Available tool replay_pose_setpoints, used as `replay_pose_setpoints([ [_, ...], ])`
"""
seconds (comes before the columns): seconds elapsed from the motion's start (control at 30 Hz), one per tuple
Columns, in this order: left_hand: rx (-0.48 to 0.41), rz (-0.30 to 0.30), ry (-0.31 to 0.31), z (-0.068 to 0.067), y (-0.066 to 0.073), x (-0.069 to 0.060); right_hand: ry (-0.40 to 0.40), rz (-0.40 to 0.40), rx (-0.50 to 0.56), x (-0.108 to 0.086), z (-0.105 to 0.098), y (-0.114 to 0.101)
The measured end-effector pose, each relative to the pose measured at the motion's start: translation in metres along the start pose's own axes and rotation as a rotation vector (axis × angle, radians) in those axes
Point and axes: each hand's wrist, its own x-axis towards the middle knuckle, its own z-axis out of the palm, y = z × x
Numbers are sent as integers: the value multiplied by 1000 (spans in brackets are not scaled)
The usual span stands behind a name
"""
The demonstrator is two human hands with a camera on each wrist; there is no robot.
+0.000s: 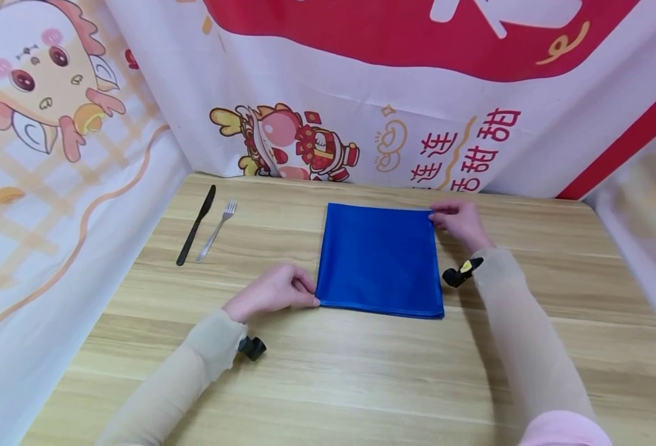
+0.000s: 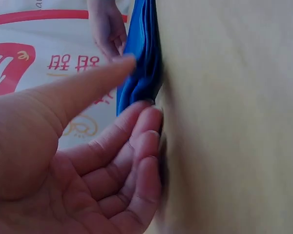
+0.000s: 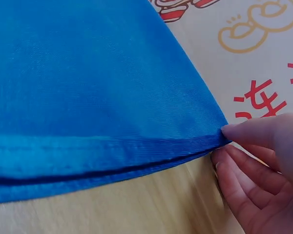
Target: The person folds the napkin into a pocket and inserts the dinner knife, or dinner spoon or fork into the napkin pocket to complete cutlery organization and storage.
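A blue cloth (image 1: 380, 260), folded into a layered square, lies on the wooden table. At its near left corner is the left hand (image 1: 276, 289), thumb on top and fingertips at the edge; in the left wrist view the curled fingers of this hand (image 2: 102, 170) touch the layered edge of the cloth (image 2: 144, 53), with the thumb over it. The right hand (image 1: 461, 223) pinches the far right corner. In the right wrist view, thumb and fingers of that hand (image 3: 263, 165) hold the tip of the cloth (image 3: 102, 73), its layers slightly parted along the hem.
On the table (image 1: 361, 384), a black knife (image 1: 196, 226) and a silver fork (image 1: 217, 231) lie side by side at the far left. A printed white and red curtain (image 1: 383, 80) hangs along the back edge, with more printed fabric (image 1: 54, 204) on the left side.
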Motion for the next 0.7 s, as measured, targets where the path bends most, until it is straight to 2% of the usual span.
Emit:
replay_pose_setpoints([
  [0.13,27,-10,47,-11,2,2,-5,5,32,-4,-5,-1],
  [0.33,-22,82,153,-27,16,12,3,-44,73,-12,-15,-9],
  [0.5,-39,151,135,-29,33,23,8,-82,57,-24,-26,-16],
  [0.7,-67,232,107,-21,53,38,-7,-118,-18,-39,-34,-18],
])
